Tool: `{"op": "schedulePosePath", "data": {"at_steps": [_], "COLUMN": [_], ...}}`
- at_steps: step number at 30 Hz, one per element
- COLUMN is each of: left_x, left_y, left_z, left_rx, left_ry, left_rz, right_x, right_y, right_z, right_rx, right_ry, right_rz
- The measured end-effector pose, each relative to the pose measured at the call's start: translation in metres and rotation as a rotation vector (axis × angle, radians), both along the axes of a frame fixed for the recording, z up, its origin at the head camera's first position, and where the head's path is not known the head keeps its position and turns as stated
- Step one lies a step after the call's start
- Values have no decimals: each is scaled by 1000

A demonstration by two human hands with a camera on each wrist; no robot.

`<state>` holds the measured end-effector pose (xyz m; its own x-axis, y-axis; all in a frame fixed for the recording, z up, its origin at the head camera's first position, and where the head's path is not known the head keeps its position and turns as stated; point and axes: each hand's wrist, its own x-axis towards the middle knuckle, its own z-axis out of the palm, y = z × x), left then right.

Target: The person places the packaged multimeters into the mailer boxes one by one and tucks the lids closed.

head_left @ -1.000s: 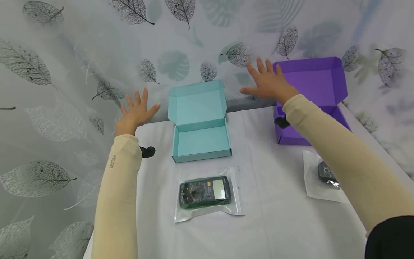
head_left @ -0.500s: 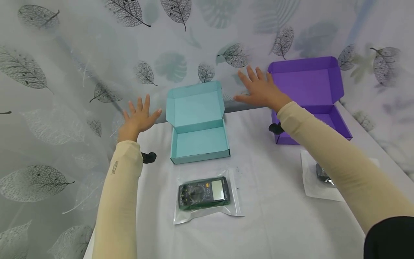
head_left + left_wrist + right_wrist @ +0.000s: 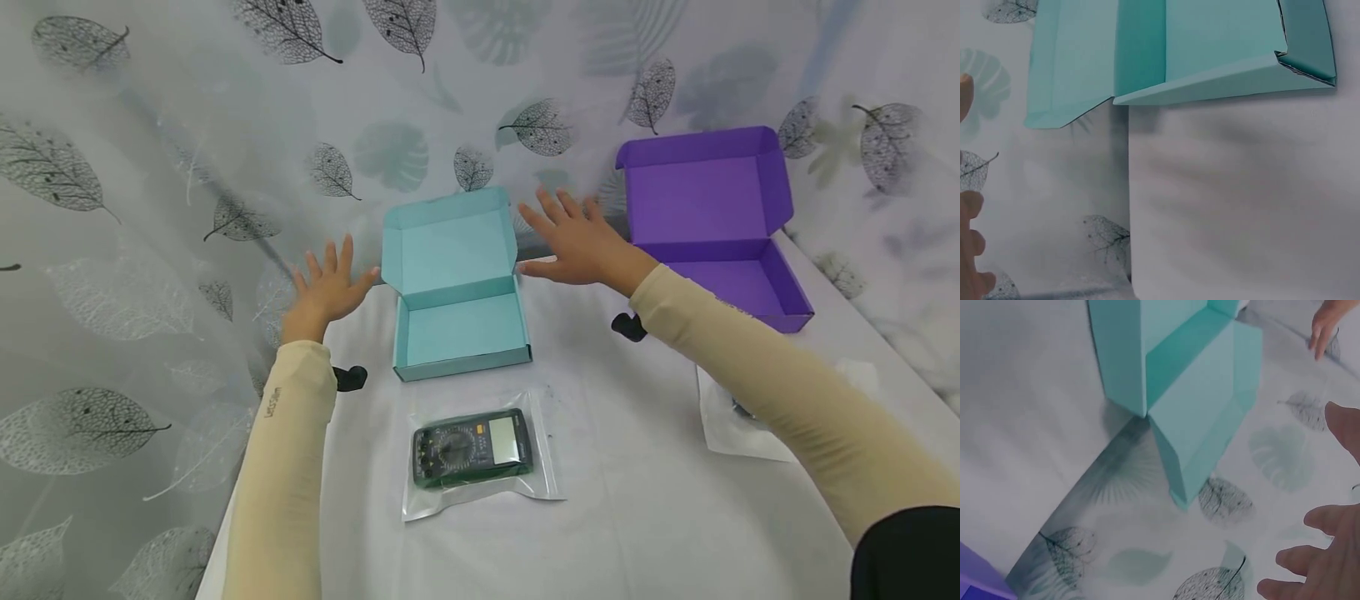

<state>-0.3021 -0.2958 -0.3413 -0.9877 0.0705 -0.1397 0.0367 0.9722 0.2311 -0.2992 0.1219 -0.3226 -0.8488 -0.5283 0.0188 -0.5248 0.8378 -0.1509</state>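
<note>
A teal cardboard box (image 3: 461,325) stands with its lid raised at the back of the table. My left hand (image 3: 324,292) is held up beside its left side, fingers spread and nothing in them. On the other side, my right hand (image 3: 581,246) hovers between the teal box and an open purple box (image 3: 720,283), its fingers also spread and holding nothing. The teal box also shows in the left wrist view, with fingertips (image 3: 974,240) at the left edge. In front of the teal box lies a multimeter (image 3: 472,447) in a clear zip bag (image 3: 546,450).
A white packet (image 3: 738,433) with a dark item lies at the right, partly covered by my right forearm. A leaf-print curtain (image 3: 397,100) hangs behind and left of the white-covered table (image 3: 570,542). A black wrist mount (image 3: 628,327) juts from my right sleeve.
My right hand has moved left and down, away from the purple box and closer to the teal one. My left hand has come slightly down and right. Both stay spread.
</note>
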Motion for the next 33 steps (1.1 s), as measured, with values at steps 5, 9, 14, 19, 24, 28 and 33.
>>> {"op": "schedulePosePath", "data": {"at_steps": [5, 9, 14, 19, 24, 28, 33], "left_x": [2, 5, 6, 7, 10, 12, 15], "left_y": [1, 3, 7, 10, 12, 15, 21], "left_z": [-7, -11, -16, -30, -48, -58, -67], "left_rx": [-15, -32, -36, -3, 1, 5, 30], "left_ry": [1, 9, 35, 98, 164, 177, 172], "left_rz": [-8, -19, -25, -9, 5, 14, 10], "right_x": [15, 28, 44, 62, 76, 86, 97], "right_y": [-13, -25, -38, -48, -57, -64, -68], "right_z": [-6, -11, -19, -29, -42, -52, -60], "right_rx": [17, 34, 33, 17, -7, -18, -48], "right_ry": [17, 38, 54, 56, 72, 69, 80], "right_rz": [48, 99, 155, 210, 280, 316, 357]}}
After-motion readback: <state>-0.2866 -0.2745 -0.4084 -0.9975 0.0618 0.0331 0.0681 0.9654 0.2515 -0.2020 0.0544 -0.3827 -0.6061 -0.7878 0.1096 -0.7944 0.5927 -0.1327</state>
